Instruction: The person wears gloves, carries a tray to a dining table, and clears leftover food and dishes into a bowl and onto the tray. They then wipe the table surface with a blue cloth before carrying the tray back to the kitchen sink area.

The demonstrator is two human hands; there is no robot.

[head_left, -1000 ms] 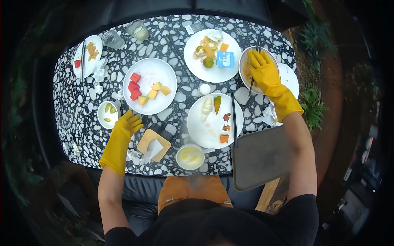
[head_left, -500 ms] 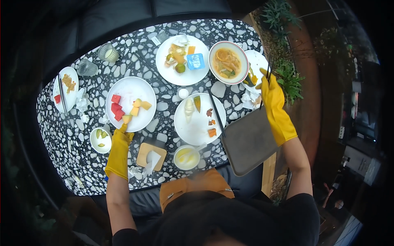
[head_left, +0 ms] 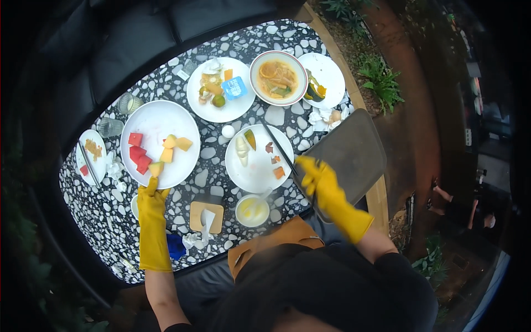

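My left hand (head_left: 151, 221), in a yellow rubber glove, is closed on the near rim of a white plate (head_left: 180, 118), which looks raised off the table. Red watermelon pieces (head_left: 138, 152) and orange melon pieces (head_left: 168, 154) lie on it. My right hand (head_left: 325, 191), gloved too and slightly blurred, is over the near left part of a dark tray (head_left: 359, 149). Its fingers are closed round dark chopsticks (head_left: 314, 200), mostly hidden by the glove. Just left of its fingertips, another pair of chopsticks (head_left: 281, 150) rests across a white plate (head_left: 251, 175) with food scraps.
Farther back stand a soup bowl (head_left: 278, 79), a plate of leftovers (head_left: 196, 113) and a plate with peels (head_left: 332, 72). A small bowl (head_left: 252, 211) and a wooden tissue box (head_left: 214, 224) are near me. Two glasses (head_left: 111, 128) and a small plate (head_left: 88, 138) stand left.
My left hand has lifted the fruit plate, which appears larger and covers part of the small bowl by it. My right hand has come left and nearer, from the peel plate to over the tray.
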